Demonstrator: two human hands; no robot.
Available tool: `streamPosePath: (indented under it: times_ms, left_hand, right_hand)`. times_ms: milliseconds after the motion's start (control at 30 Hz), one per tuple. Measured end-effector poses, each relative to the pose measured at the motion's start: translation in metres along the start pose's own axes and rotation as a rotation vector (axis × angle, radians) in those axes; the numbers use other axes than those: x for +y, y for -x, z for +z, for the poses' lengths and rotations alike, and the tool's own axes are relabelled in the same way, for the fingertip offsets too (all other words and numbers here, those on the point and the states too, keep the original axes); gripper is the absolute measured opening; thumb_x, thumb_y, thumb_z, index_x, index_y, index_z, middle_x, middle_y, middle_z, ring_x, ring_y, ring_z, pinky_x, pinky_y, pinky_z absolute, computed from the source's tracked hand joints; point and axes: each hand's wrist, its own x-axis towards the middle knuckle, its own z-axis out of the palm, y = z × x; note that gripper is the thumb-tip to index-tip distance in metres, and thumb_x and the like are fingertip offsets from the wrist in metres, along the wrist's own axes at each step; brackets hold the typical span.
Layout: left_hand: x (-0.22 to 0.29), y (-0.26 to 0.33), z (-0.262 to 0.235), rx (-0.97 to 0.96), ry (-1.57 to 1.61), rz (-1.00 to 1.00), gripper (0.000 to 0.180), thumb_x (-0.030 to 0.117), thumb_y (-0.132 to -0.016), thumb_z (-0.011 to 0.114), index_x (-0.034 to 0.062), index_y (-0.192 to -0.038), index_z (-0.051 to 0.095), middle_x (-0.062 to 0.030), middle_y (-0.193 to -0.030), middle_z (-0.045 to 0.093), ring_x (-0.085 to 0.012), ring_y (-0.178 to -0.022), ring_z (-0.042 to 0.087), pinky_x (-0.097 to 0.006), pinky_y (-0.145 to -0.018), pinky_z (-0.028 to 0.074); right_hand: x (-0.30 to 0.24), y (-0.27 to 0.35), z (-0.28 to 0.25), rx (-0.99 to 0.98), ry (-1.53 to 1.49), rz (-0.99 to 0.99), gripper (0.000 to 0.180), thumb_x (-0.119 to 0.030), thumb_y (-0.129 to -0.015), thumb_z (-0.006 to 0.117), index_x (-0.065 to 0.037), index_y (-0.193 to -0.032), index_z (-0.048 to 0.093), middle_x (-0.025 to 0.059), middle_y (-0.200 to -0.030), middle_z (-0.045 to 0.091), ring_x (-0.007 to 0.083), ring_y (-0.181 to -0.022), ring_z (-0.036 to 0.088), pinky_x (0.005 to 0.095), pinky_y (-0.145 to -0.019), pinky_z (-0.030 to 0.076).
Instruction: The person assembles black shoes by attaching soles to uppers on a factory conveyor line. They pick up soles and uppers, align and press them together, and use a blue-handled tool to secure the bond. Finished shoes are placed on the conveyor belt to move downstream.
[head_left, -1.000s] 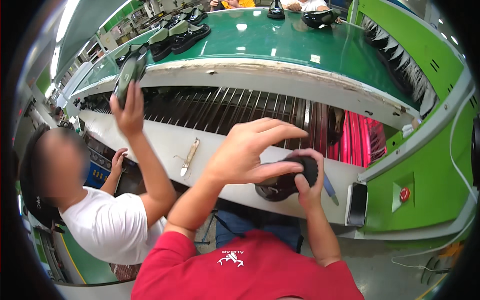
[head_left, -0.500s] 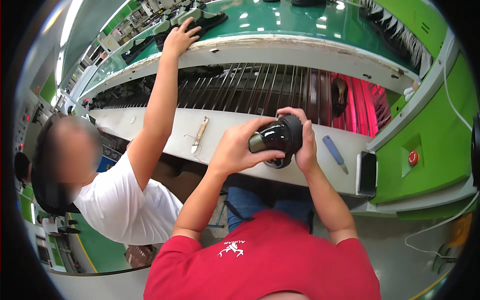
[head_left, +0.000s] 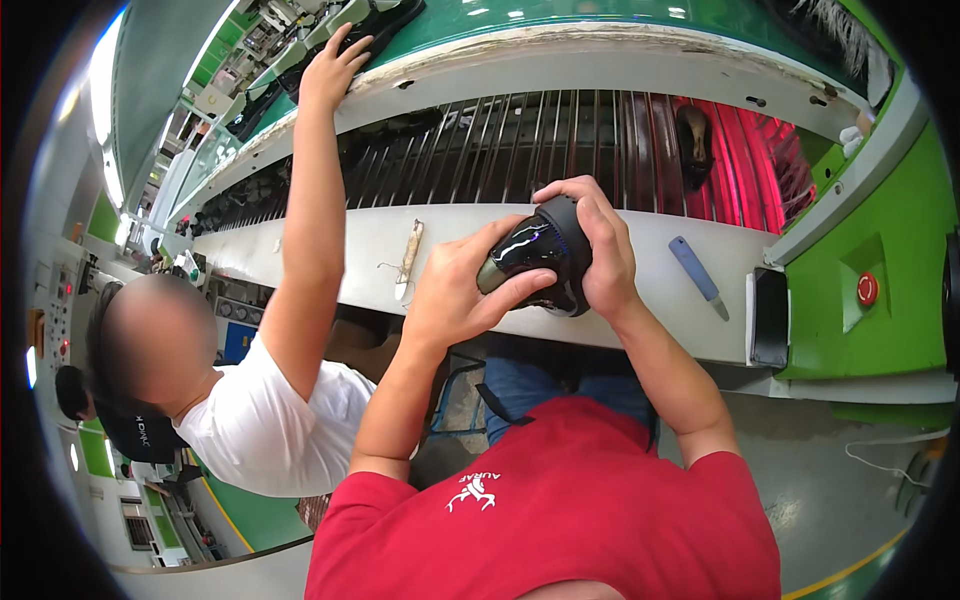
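Both my hands hold a glossy black shoe (head_left: 540, 243) above the white ledge, its dark sole turned toward the right. My left hand (head_left: 455, 285) grips the end where an olive-green piece shows in the opening, its thumb lying along the near side. Wrapped around the sole side is my right hand (head_left: 610, 255), fingers curled over the top edge. To the right of it, a knife-like tool (head_left: 690, 264) with a blue handle lies on the ledge. Left of my hands rests a slim tool (head_left: 409, 257) with a pale wrapped handle.
Beyond the ledge (head_left: 640, 290) runs a roller conveyor (head_left: 530, 140) carrying a dark shoe (head_left: 694, 145) near red light. A co-worker's hand (head_left: 335, 75) touches shoes on the upper green belt (head_left: 470, 18). A phone (head_left: 770, 315) stands near a red button (head_left: 867, 289) on the green machine.
The whole view has shifted, so the ledge and its tools appear farther right. My hands keep their hold on the shoe, which looks slightly turned. The co-worker's hand stays by the upper shoes.
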Motion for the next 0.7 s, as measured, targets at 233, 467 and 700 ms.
streamPosePath:
  times_ms: [233,467,700]
  left_hand:
    - [0.013,-0.007,0.005,0.008,-0.043,0.036,0.057,0.027,-0.084,0.091,-0.0038,-0.127,0.07,-0.0162,-0.092,0.079,-0.0266,-0.086,0.081,-0.034,-0.081,0.06]
    - [0.005,-0.008,0.008,0.028,-0.002,0.1,0.063,0.035,-0.079,0.095,0.0002,-0.126,0.071,-0.0183,-0.1,0.078,-0.033,-0.089,0.08,-0.037,-0.08,0.061]
    - [-0.034,0.05,0.002,0.285,0.317,-0.194,0.098,0.048,-0.074,0.096,0.0015,-0.149,0.053,-0.0143,-0.128,0.065,-0.025,-0.119,0.066,-0.039,-0.102,0.052]
  right_hand:
    - [-0.008,-0.004,-0.011,-0.055,0.19,-0.113,0.039,-0.029,-0.11,0.04,0.002,-0.117,0.063,0.0168,-0.11,0.061,0.0282,-0.1,0.063,0.0375,-0.093,0.049]
    - [-0.011,0.003,-0.013,-0.035,0.243,-0.224,0.032,-0.024,-0.108,0.046,0.002,-0.118,0.061,0.0187,-0.11,0.061,0.032,-0.098,0.063,0.039,-0.092,0.05]
    - [-0.01,0.028,-0.016,-0.3,0.292,-0.208,0.072,-0.039,-0.097,0.078,-0.002,-0.153,0.053,0.0184,-0.136,0.058,0.0342,-0.124,0.06,0.0427,-0.109,0.047]
